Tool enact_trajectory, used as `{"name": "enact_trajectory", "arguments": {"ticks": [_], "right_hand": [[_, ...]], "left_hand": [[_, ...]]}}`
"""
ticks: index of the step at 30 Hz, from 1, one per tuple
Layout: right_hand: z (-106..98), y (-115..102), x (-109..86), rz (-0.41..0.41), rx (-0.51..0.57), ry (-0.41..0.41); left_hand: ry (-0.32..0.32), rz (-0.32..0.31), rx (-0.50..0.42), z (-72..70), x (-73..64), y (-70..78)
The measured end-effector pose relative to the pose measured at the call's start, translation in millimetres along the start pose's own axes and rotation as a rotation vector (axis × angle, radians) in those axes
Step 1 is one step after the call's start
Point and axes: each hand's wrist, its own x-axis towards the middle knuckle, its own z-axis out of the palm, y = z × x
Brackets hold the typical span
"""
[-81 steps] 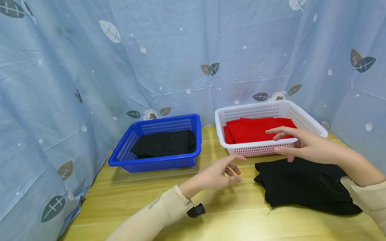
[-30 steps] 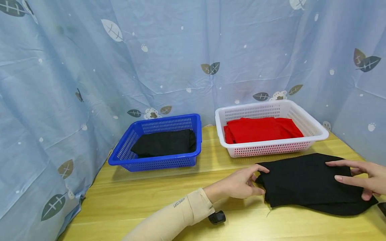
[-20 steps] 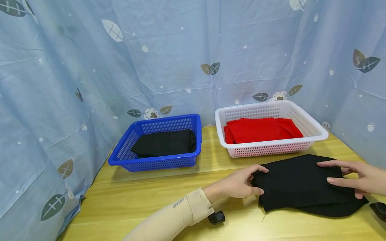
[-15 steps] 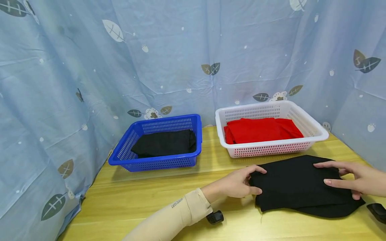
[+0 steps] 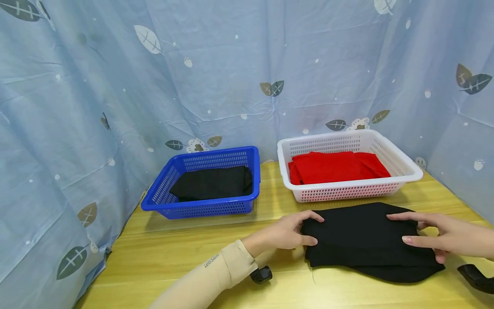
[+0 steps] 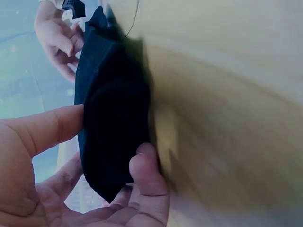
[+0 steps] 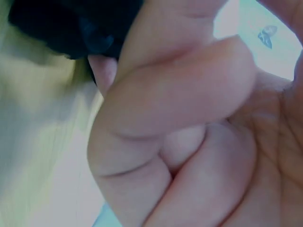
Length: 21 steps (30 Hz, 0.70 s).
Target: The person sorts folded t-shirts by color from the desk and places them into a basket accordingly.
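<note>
A folded black garment (image 5: 359, 240) lies low over the wooden table in the head view, in front of the white basket. My left hand (image 5: 283, 234) grips its left edge. In the left wrist view, the thumb and fingers (image 6: 151, 175) wrap round the thick edge of the garment (image 6: 113, 118). At its opposite end my right hand (image 5: 436, 234) holds the cloth, thumb and index finger on top. The right wrist view shows curled fingers (image 7: 175, 90) close up, with the dark garment (image 7: 71, 23) at the upper left. Whether the garment touches the table is hard to tell.
At the back right stands a white perforated basket (image 5: 409, 177) holding folded red cloth (image 5: 335, 167). Left of it, a blue perforated basket (image 5: 200, 206) contains folded black cloth (image 5: 212, 182). A blue leaf-patterned curtain (image 5: 224, 77) hangs behind the table (image 5: 185, 253).
Both hands have come down from the air to the garment's two ends and taken hold of it. Since then the garment has shifted left together with them. The baskets stay put.
</note>
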Motion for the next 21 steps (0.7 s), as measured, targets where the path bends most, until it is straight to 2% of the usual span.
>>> {"name": "enact_trajectory", "arguments": {"ticks": [6, 12, 17, 21], "right_hand": [[11, -4, 3.7, -0.079, 0.084, -0.059], [16, -8, 9.5, -0.153, 0.211, -0.155], [14, -11, 12.4, -0.138, 0.253, -0.193], [8, -10, 9.0, -0.096, 0.212, -0.165]], "left_hand": [[-0.007, -0.033, 0.026, -9.8, -10.0, -7.6], [0.021, -0.044, 0.029, -21.6, -18.1, -15.3], [0.06, -0.061, 0.058, -30.2, -23.6, -19.0], [0.109, -0.085, 0.142, -33.1, -29.2, -18.1]]}}
